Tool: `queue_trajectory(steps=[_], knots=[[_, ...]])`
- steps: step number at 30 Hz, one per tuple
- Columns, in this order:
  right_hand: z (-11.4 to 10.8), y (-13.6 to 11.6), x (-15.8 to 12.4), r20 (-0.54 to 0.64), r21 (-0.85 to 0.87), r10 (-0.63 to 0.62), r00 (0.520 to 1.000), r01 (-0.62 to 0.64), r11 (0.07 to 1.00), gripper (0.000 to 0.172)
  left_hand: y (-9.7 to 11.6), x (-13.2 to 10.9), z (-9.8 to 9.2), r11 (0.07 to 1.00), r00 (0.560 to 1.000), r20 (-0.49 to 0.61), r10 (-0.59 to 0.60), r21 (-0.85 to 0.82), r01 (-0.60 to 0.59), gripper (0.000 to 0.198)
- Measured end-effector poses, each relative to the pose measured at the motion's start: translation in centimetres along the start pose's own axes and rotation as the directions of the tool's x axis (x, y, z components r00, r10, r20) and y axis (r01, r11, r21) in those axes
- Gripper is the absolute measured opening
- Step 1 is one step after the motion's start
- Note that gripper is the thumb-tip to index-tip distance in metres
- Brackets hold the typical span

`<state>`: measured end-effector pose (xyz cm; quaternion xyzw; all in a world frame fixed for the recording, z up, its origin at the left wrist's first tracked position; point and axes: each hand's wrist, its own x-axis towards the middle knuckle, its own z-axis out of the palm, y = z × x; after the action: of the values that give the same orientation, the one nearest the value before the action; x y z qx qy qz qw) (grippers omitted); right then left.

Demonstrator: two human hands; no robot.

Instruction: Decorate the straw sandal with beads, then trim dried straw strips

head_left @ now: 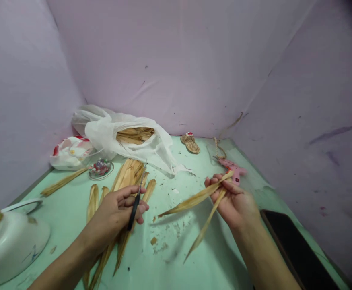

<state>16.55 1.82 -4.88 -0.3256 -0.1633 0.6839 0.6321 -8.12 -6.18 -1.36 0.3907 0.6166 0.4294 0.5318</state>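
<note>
My left hand (pixel 124 207) is closed around small scissors (pixel 136 203) with a black handle, blades pointing away from me. Below and beyond that hand lie dried tan husk strips (pixel 128 173), some partly hidden by it. My right hand (pixel 231 197) pinches two narrow dried husk strips (pixel 190 200); one points left and the other hangs down toward me. Just behind the right hand is a pink glue gun (pixel 231 167), its grip partly covered by the fingers and strips.
A white plastic bag (pixel 103 133) with more husks stands at the back left, beside a dish of small beads (pixel 101 168). A woven piece with red beads (pixel 190 144) lies near the wall. A white bowl (pixel 19 245) is at left, a dark phone (pixel 296 249) at right.
</note>
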Motion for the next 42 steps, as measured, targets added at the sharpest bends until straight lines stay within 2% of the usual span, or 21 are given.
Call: queue_trajectory(steps=[3, 7, 11, 15, 20, 23, 25, 27, 29, 32, 35, 38, 40, 42], knots=[[0.2, 0.0, -0.2, 0.005, 0.042, 0.015, 1.0, -0.015, 0.999, 0.015, -0.4, 0.1, 0.6, 0.998, 0.999, 0.004, -0.051, 0.033, 0.051, 0.049], [1.2, 0.2, -1.2, 0.034, 0.127, 0.077, 0.996, -0.08, 0.989, 0.017, -1.1, 0.0, 1.2, 1.0, 0.999, 0.04, -0.031, -0.002, 0.031, 0.05], [1.6, 0.3, -2.6, 0.175, 0.335, 0.06, 0.983, -0.116, 0.935, 0.019, -1.9, -0.2, 1.7, 0.997, 0.978, 0.193, -0.08, 0.015, 0.079, 0.045], [1.5, 0.2, -3.5, 0.201, 0.369, -0.069, 0.977, -0.01, 0.929, 0.028, -2.4, -0.4, 2.1, 0.991, 0.943, 0.306, -0.132, 0.029, 0.129, 0.042], [1.3, 0.0, -3.6, 0.211, 0.255, -0.174, 0.962, 0.118, 0.96, 0.034, -2.1, -0.7, 2.4, 0.987, 0.921, 0.355, -0.159, 0.064, 0.146, 0.04], [1.2, -0.3, -3.2, 0.269, 0.186, -0.104, 0.958, 0.055, 0.981, 0.034, -1.9, -0.7, 2.2, 0.986, 0.95, 0.281, -0.137, 0.131, 0.104, 0.039], [1.3, -0.3, -2.9, 0.337, 0.102, 0.055, 0.94, -0.095, 0.99, 0.031, -1.8, -0.3, 1.7, 0.981, 0.992, 0.113, -0.049, 0.194, 0.027, 0.04], [1.7, -0.1, -2.8, 0.351, -0.058, 0.22, 0.91, -0.214, 0.975, 0.032, -1.7, 0.3, 0.8, 0.963, 0.994, -0.077, 0.083, 0.263, -0.06, 0.042], [2.3, 0.8, -2.8, 0.256, -0.327, 0.312, 0.915, -0.222, 0.919, 0.038, -1.8, 1.1, -0.1, 0.943, 0.971, -0.183, 0.152, 0.321, -0.087, 0.043], [3.7, 3.2, -2.6, 0.058, -0.689, 0.362, 0.93, -0.225, 0.689, 0.03, -2.0, 2.1, -1.4, 0.903, 0.964, -0.213, 0.157, 0.427, -0.052, 0.042], [5.2, 6.3, -1.5, -0.038, -0.827, 0.41, 0.911, -0.259, 0.499, 0.016, -2.3, 2.8, -2.2, 0.84, 0.95, -0.233, 0.206, 0.54, -0.05, 0.038], [6.6, 9.1, 0.3, -0.075, -0.92, 0.342, 0.937, -0.198, 0.34, 0.021, -2.5, 3.2, -2.7, 0.826, 0.942, -0.242, 0.233, 0.56, -0.061, 0.036], [7.4, 10.5, 1.4, -0.062, -0.95, 0.285, 0.957, -0.144, 0.277, 0.027, -2.6, 3.3, -2.9, 0.828, 0.94, -0.239, 0.243, 0.555, -0.073, 0.034], [8.0, 11.3, 2.1, -0.037, -0.962, 0.243, 0.969, -0.101, 0.256, 0.028, -2.5, 3.3, -2.9, 0.831, 0.939, -0.233, 0.252, 0.549, -0.087, 0.032]])
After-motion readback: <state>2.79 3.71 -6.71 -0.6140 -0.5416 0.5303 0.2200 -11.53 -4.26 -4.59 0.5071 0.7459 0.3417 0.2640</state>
